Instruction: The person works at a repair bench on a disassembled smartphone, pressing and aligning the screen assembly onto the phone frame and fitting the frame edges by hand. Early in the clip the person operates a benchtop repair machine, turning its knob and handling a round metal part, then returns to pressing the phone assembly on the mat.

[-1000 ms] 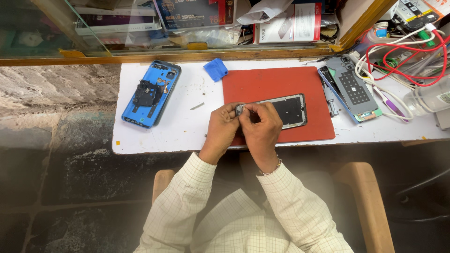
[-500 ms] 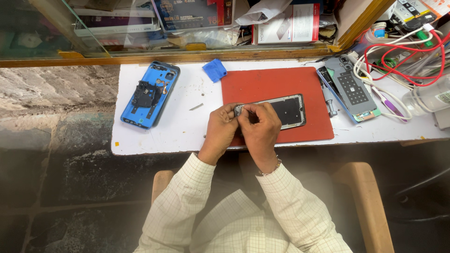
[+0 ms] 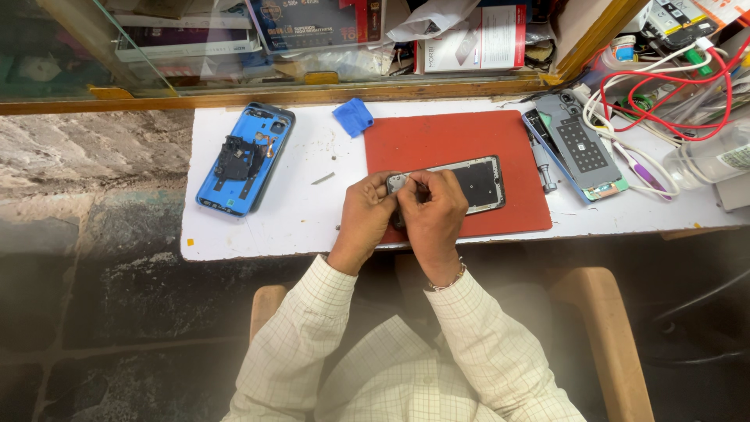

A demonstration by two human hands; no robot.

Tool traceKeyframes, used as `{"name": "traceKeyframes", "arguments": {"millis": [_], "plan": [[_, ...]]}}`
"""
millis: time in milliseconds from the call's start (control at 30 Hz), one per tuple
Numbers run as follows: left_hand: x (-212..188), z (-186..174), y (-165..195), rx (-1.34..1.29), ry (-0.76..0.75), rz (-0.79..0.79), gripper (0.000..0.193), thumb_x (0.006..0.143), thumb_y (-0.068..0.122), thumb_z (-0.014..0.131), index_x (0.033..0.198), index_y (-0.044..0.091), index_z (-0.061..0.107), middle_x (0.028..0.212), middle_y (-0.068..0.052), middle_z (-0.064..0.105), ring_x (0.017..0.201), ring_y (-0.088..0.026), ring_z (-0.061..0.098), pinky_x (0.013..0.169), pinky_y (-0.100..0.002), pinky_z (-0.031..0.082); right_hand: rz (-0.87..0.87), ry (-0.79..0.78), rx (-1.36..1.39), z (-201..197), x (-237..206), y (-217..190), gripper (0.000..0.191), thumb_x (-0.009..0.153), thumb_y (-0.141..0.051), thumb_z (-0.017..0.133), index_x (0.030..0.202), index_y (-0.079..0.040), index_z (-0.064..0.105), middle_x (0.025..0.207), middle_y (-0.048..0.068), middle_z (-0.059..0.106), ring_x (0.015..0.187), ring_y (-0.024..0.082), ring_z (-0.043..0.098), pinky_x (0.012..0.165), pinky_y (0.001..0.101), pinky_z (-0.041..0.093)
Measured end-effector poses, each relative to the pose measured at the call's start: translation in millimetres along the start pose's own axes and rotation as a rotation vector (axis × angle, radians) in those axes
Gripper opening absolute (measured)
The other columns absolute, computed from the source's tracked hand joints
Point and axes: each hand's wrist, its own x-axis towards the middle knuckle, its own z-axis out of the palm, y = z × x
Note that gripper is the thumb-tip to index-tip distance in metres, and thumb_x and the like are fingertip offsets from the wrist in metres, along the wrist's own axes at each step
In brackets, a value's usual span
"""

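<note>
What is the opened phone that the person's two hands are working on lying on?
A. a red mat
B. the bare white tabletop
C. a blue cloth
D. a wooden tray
A: the opened phone lies on the red mat, with the left hand and right hand together at its left end; the blue cloth lies apart on the white table.

White worktop (image 3: 312, 219) bearing red mat (image 3: 445, 137), blue phone back cover (image 3: 246, 159), blue cloth (image 3: 353, 116), opened device (image 3: 582, 148), cables (image 3: 664, 86).
</note>
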Motion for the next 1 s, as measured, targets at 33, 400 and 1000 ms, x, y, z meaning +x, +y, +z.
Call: {"name": "traceKeyframes", "arguments": {"millis": [33,400,1000], "plan": [[0,0,0,-0.004,0.0,0.0,0.035,0.089,-0.015,0.052,0.122,-0.011,0.064,0.101,-0.012,0.075,0.086,-0.011,0.069,0.073,-0.023,0.056,0.001,0.001,-0.003,0,0,0,0.008,0.085,0.003,0.076,0.09,0.002,0.07,0.084,0.009,0.065,0.067,0.018,0.065,0.059,0.0297,0.053],[0,1,1,-0.007,-0.007,-0.005,0.034,0.093,-0.011,0.057,0.127,-0.011,0.062,0.107,-0.014,0.075,0.092,-0.013,0.07,0.08,-0.024,0.058,0.015,0.003,0.02,-4,3,4,0.008,0.084,0.004,0.075,0.091,0.003,0.07,0.084,0.009,0.064,0.066,0.017,0.064,0.059,0.0288,0.052],[3,-3,-11,-0.107,0.006,-0.046,0.027,0.096,-0.003,0.061,0.123,-0.005,0.059,0.112,-0.013,0.069,0.102,-0.017,0.066,0.092,-0.029,0.055,0.278,-0.017,0.083,-81,12,85,0.007,0.099,-0.005,0.071,0.103,0.001,0.069,0.09,0.003,0.068,0.075,0.008,0.055,0.069,0.0236,0.047]]}}
